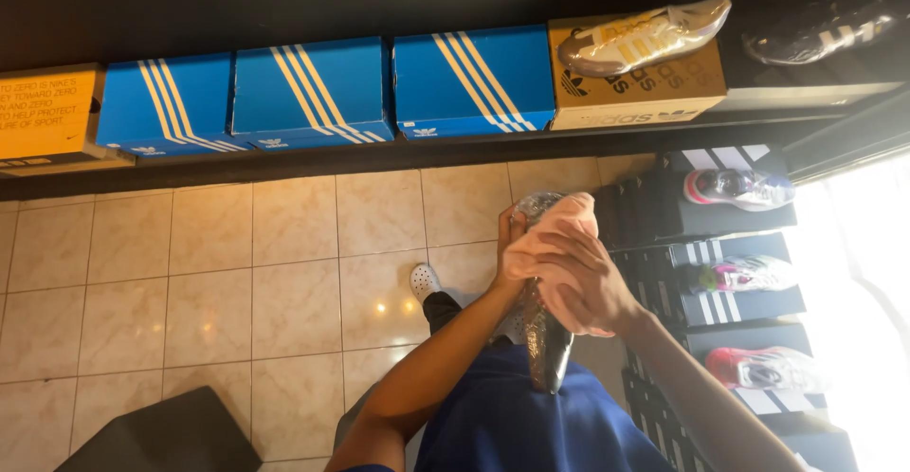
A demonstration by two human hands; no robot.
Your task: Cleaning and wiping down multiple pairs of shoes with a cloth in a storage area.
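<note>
Looking down from the head camera, the beige tiled floor [237,273] takes up most of the view, with a dark shelf [379,154] running along the wall above it. On that shelf stand three blue shoe boxes with pale diagonal stripes [313,93], an orange box [43,112] at the far left and a tan cardboard box [645,88] at the right; all are shut, so what they contain cannot be told, but a cream-and-gold shoe wrapped in clear film [645,36] lies on top of the tan box — apparently set out for display. To the right, a stack of black striped boxes [720,245] steps down towards the bright window, each level carrying one wrapped shoe, the nearest a red-and-white one [758,368]. In the middle the person holds a film-wrapped dark shoe [545,339] upright in front of the blue shirt, toe pointing down. The left hand [512,245] grips its upper end from the left, fingers closed on it, seemingly to steady it. The right hand [592,282] presses a pink cloth [559,235] against the shoe's top and side, fingers curled together over the cloth — a hold that suits wiping. A white clog [424,281] on the person's foot shows on the tiles below.
</note>
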